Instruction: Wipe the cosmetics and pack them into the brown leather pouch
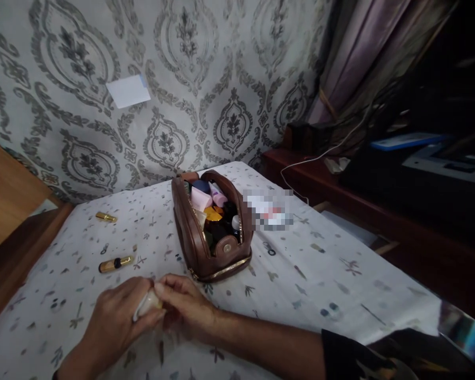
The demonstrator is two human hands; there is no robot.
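My left hand (116,310) is closed on a small cream-and-white item (151,302), partly hidden by the fingers, so its kind is unclear. My right hand (188,305) is closed against the same item from the right, its thumb at the top. Just beyond the hands stands a brown leather toiletry bag (190,237), unzipped wide. Inside it are a pink tube (201,199), a lilac tube (218,198), a gold-yellow item (212,214) and a clear-capped bottle (236,224). To the left lie a gold-and-black cosmetic tube (114,263) and a gold tube (106,217).
A white patterned cloth (301,316) covers the surface. Behind it rises a patterned wall (206,105) with a white paper (129,91). A blurred-out item (269,209) lies right of the bag. A dark red ledge (320,174) with a white cable (324,155) borders the right.
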